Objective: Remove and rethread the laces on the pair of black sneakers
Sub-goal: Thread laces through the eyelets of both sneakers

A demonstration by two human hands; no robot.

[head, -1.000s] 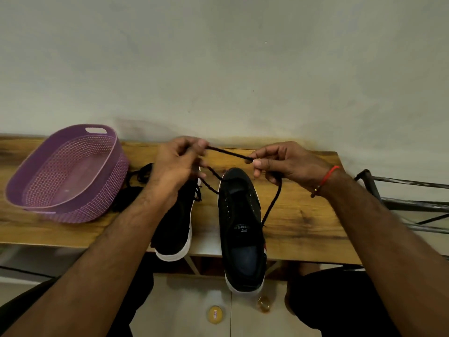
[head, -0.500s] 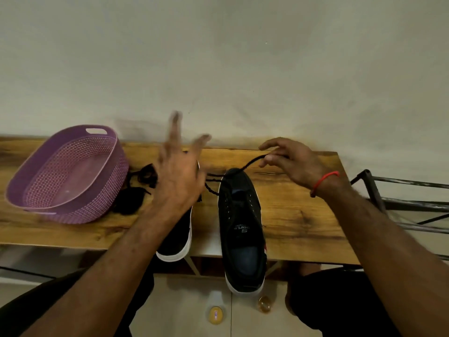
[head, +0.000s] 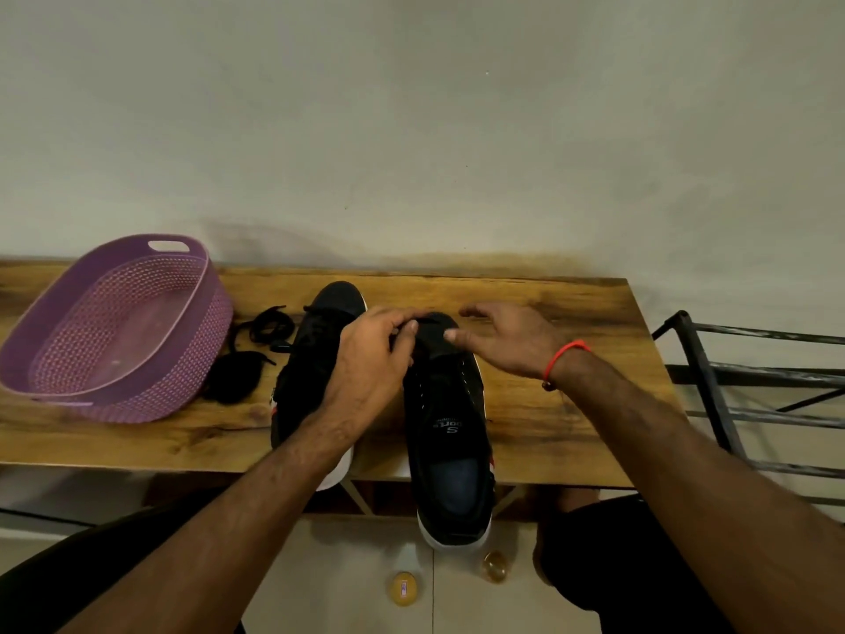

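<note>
Black lace [head: 423, 323] pinched by left hand [head: 372, 359] mid-frame; right hand [head: 505, 340] open (slack could slip from eyelet).

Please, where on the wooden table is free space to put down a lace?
Bare wood lies right of the right sneaker, up to the table edge. Between the purple basket and left sneaker it is crowded with a loose lace.

Two sneakers [head: 315, 359] [head: 450, 427], one basket [head: 114, 331].
</note>
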